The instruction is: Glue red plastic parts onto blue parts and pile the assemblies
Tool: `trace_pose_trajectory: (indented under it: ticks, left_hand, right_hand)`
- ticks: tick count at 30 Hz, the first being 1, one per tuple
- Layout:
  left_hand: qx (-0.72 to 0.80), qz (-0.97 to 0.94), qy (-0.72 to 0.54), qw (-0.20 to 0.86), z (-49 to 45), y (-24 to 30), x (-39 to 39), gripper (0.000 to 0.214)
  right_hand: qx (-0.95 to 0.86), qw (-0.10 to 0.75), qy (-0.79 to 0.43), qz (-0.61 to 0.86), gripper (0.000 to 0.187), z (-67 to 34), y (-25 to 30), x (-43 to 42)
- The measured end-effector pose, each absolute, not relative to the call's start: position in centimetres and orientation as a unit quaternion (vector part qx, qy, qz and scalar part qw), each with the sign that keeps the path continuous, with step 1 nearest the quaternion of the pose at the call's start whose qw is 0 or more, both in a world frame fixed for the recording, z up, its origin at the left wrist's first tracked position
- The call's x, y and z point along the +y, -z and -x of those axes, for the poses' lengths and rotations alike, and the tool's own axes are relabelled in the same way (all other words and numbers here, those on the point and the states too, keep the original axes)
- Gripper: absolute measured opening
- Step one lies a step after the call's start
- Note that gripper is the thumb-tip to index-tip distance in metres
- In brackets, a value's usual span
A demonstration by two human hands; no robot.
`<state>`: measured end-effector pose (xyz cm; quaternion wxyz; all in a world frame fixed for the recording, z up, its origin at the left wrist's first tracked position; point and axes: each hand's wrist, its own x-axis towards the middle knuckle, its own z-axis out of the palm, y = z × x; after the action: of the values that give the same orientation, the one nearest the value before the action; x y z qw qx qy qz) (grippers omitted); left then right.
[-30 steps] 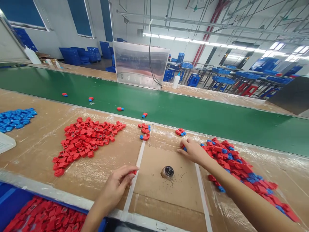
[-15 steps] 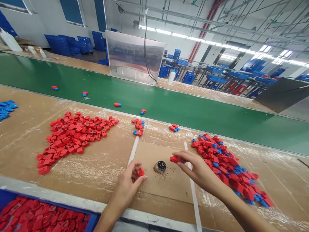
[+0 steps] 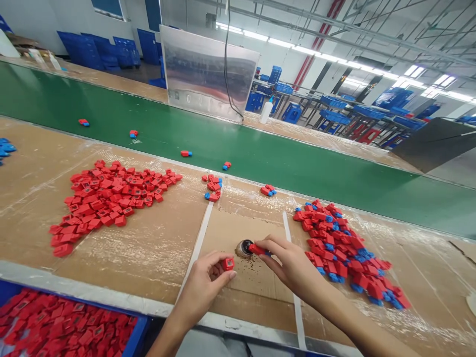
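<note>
My left hand (image 3: 210, 277) pinches a small red block-shaped plastic part (image 3: 228, 264) between thumb and fingers, its face with a square recess turned up. Between thumb and fingers of my right hand (image 3: 284, 258) is a red-and-blue plastic part (image 3: 257, 249), its red end at the rim of a small round jar (image 3: 244, 248) with a dark top. I cannot tell whether the part touches the jar. The jar stands on a cardboard sheet (image 3: 223, 228), with dark crumbs scattered around it.
A heap of red parts (image 3: 111, 193) lies left; a heap of red-and-blue parts (image 3: 342, 248) lies right. Behind runs a green conveyor belt (image 3: 297, 163) carrying several red-and-blue parts. A blue bin (image 3: 139, 332) of red parts stands at the lower left.
My right hand has moved left with the red-and-blue part, bringing it to the jar. My left hand has shifted slightly right, and the red part's recessed face now shows. Pieces on the belt sit slightly further right.
</note>
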<state>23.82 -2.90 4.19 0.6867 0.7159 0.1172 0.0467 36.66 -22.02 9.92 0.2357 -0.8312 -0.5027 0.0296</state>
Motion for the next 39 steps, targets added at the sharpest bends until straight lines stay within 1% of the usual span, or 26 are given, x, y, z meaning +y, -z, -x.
trace_pose_trajectory:
  ticks: [8, 12, 21, 27, 35, 37, 39]
  left_hand:
    - [0.115, -0.681, -0.012, 0.723, -23.5, -4.4, -3.3, 0.03]
    - [0.113, -0.669, -0.004, 0.735, -23.5, -4.8, -3.2, 0.026]
    - [0.114, -0.659, 0.002, 0.744, -23.4, -4.6, -3.2, 0.031]
    - [0.111, -0.645, 0.013, 0.756, -23.4, -4.7, -3.3, 0.029]
    - [0.109, -0.612, 0.028, 0.783, -23.5, -4.4, -3.8, 0.033]
    - [0.108, -0.596, 0.039, 0.795, -23.5, -4.1, -4.2, 0.036]
    - [0.11, -0.591, 0.046, 0.798, -23.5, -3.8, -4.5, 0.036]
  right_hand:
    - [-0.522, 0.194, 0.004, 0.831, 0.027, -36.1, -10.1, -21.7]
    - [-0.51, 0.184, 0.021, 0.84, 0.028, -36.1, -9.9, -21.6]
    - [-0.515, 0.167, 0.013, 0.841, 0.022, -36.0, -9.9, -21.6]
    - [-0.513, 0.161, 0.009, 0.843, 0.022, -35.7, -10.1, -21.4]
    - [-0.495, 0.214, -0.005, 0.842, 0.02, -36.0, -10.1, -21.6]
    - [-0.479, 0.251, -0.008, 0.841, 0.018, -36.0, -10.5, -21.9]
    - [-0.452, 0.309, -0.014, 0.837, 0.017, -35.7, -11.0, -22.0]
